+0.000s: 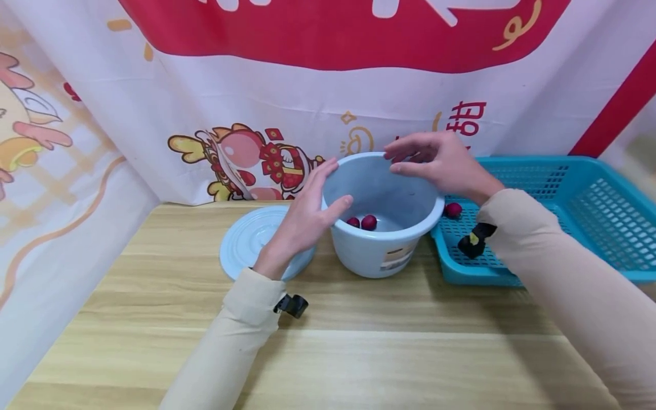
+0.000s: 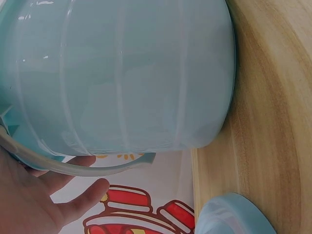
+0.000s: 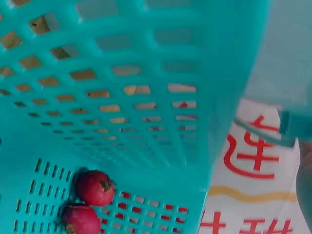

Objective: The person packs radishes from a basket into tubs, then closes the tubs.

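A light blue bucket (image 1: 359,250) stands upright with two red radishes (image 1: 369,222) visible at its bottom. My left hand (image 1: 310,210) is at the bucket's left rim, fingers extended along the outside and thumb apart. In the left wrist view, that hand (image 2: 44,195) lies beside the curved bucket handle (image 2: 83,169), around nothing. Over the back right rim is my right hand (image 1: 435,165), its fingers loosely bent and thumb over the opening, with nothing seen between them. Only a sliver of it shows in the right wrist view.
Right of the bucket sits a teal plastic basket (image 1: 456,276) holding radishes (image 3: 95,187). A light blue lid (image 1: 246,239) lies on the wooden table (image 1: 359,364) to the left, partly behind my left wrist. A printed cloth (image 1: 287,91) hangs close behind.
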Demonstrator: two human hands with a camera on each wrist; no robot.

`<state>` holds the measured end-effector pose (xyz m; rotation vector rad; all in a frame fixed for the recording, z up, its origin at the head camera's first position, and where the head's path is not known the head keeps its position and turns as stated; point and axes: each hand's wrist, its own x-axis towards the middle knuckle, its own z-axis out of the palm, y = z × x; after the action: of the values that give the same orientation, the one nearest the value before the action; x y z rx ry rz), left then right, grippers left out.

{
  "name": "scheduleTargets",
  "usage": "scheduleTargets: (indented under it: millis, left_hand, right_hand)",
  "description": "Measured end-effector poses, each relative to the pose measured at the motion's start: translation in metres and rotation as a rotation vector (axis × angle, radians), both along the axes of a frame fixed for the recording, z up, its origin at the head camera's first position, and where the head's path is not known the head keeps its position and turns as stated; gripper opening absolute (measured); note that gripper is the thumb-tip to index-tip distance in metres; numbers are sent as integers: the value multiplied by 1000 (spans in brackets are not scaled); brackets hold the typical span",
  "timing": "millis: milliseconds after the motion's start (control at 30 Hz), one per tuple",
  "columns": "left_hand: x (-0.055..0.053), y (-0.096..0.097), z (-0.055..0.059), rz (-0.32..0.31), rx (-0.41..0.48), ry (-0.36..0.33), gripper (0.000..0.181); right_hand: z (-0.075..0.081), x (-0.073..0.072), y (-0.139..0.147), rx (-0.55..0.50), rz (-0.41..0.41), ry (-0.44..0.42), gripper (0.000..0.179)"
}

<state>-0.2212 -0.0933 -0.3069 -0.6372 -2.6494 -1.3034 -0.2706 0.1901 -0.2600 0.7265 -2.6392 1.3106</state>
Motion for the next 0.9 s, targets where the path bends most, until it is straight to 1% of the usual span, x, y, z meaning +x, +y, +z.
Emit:
scheduleTargets:
  millis: [100, 233, 367, 500, 633, 733, 833, 900]
  left_hand:
    - [0, 2, 0, -4, 3, 9, 78]
    - [1, 4, 1, -2, 8, 8, 78]
    - [2, 4, 1, 0, 8, 8, 78]
    - [2, 4, 1, 5, 7, 4, 78]
    - [2, 4, 0, 8, 6, 4, 78]
    - [2, 3, 0, 8, 7, 10, 78]
    - [2, 3, 0, 9, 5, 13, 78]
    - [1, 2, 1, 10, 3, 14, 78]
  right_hand:
    - [2, 2, 15, -37, -36, -5, 46]
    - [-1, 1, 38, -66, -82, -54, 51]
    - [-8, -1, 59, -57, -126, -89, 57]
    - [-16, -4, 78, -30, -136, -127, 59]
    - [-25, -9, 97, 49, -170, -205, 66]
    - [-31, -14, 109, 99, -196, -292, 70]
    - [-39, -19, 116, 116, -200, -363, 72]
    - [-43, -21, 119, 121, -193, -394, 72]
